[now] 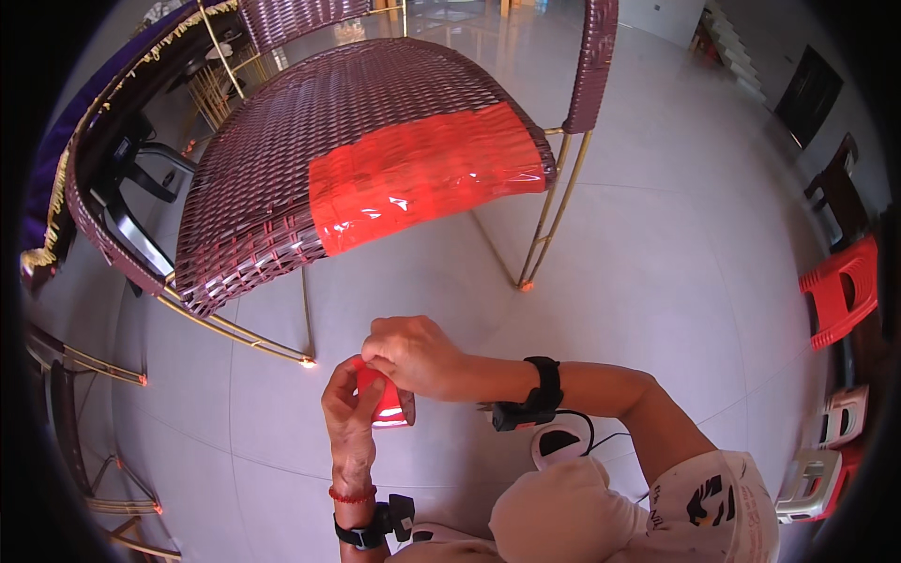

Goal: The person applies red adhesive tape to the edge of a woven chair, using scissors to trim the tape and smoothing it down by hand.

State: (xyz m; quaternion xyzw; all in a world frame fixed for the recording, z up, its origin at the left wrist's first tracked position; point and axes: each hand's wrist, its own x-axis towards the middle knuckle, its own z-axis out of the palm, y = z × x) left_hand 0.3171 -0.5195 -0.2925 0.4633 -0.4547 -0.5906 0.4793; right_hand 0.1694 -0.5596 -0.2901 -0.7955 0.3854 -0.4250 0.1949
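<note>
My left hand [347, 413] is closed around a roll of wide glossy red tape [390, 409], low in front of me and near the middle of the view. At the top of that roll, my right hand [413, 355] pinches with thumb and fingertips; the exact bit of tape between them is hidden. Beyond both hands stands a dark maroon woven chair [272, 159] with a thin gold metal frame. Overlapping strips of shiny red tape [432, 178] cover the front right part of its seat and fold over the front edge. Neither hand touches the chair.
Grey tiled floor [648, 281] spreads around the chair. A red plastic stool [840, 293] and pale stools [809, 483] stand along the right side. Gold-legged furniture [103, 366] is at the left, below a purple cloth with gold fringe [56, 188].
</note>
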